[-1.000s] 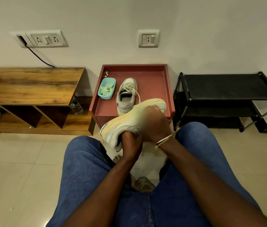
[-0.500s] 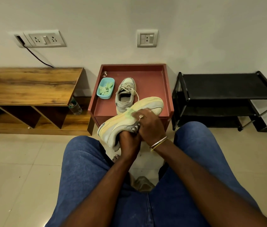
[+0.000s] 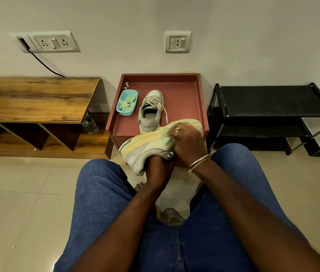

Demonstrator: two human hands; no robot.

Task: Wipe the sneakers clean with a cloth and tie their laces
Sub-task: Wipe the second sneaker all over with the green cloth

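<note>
A pale sneaker (image 3: 145, 146) lies on its side above my knees, its sole turned up toward me. From below, my left hand (image 3: 158, 167) grips it, fingers curled round its edge. My right hand (image 3: 187, 143) presses a light green cloth (image 3: 166, 137) against the sole; most of the cloth is hidden under the fingers. The second sneaker (image 3: 151, 111) stands upright on the red side table (image 3: 186, 99), its laces loose and one lace trailing toward the front.
A blue tub (image 3: 120, 108) with green cloth pieces sits left of the second sneaker. A wooden bench (image 3: 35, 99) stands at the left, a black shoe rack (image 3: 272, 103) at the right. A plastic bottle (image 3: 90, 125) stands between bench and table. Tiled floor lies below.
My right hand has slid with the cloth along the sole, from mid-sole toward the toe end. The sneaker has shifted slightly in my left hand.
</note>
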